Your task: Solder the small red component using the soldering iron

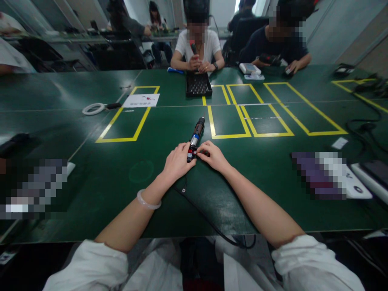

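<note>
A slim black electric screwdriver lies on the green table, its tip pointing away from me. Its casing looks open along the near half, where silver, blue and red parts show. My left hand is closed round the near end and holds it against the table. On the other side my right hand pinches at the red part with thumb and forefinger. Something small and dark shows among those fingers, too hidden to name. From under my left hand a black cord runs toward me and over the table's edge.
Yellow tape frames mark the green table. A paper sheet and a coiled white cable lie far left. A black tray stands before a co-worker opposite; another person sits beside. Phone-like devices lie right.
</note>
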The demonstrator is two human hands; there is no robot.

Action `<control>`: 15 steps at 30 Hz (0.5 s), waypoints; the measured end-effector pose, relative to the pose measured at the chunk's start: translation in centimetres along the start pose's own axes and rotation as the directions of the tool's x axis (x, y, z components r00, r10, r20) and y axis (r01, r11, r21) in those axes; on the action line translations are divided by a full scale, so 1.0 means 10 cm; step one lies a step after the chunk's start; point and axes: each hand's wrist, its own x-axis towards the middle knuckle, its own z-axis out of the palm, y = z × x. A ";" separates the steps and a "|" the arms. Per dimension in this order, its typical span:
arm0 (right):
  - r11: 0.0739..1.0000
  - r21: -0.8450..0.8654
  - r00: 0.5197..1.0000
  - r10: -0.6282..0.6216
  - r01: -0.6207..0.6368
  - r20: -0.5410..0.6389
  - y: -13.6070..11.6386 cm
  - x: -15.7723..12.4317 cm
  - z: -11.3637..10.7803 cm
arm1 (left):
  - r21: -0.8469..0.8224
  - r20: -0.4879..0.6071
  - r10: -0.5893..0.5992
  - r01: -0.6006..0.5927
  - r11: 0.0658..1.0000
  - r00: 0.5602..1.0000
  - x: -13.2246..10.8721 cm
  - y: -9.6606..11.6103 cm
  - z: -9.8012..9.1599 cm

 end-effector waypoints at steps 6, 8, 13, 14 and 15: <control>0.999 -0.043 0.999 0.015 -0.016 -0.029 -0.09 -0.01 0.01 | 0.069 -0.056 0.028 -0.024 0.997 0.998 -0.01 0.01 0.04; 0.998 -0.059 0.999 0.025 -0.028 -0.045 -0.11 -0.01 0.01 | 0.094 -0.066 0.028 -0.021 0.995 0.997 -0.01 0.02 0.05; 0.997 -0.064 0.996 0.049 -0.054 -0.076 -0.13 -0.01 0.02 | 0.143 -0.091 -0.011 0.024 0.989 0.996 0.03 0.08 0.06; 0.997 -0.051 0.996 0.054 -0.058 -0.078 -0.13 -0.01 0.02 | 0.146 -0.093 -0.017 0.031 0.989 0.996 0.04 0.09 0.07; 0.998 -0.032 0.995 0.060 -0.063 -0.078 -0.13 -0.02 0.02 | 0.148 -0.096 -0.021 0.035 0.988 0.995 0.05 0.09 0.08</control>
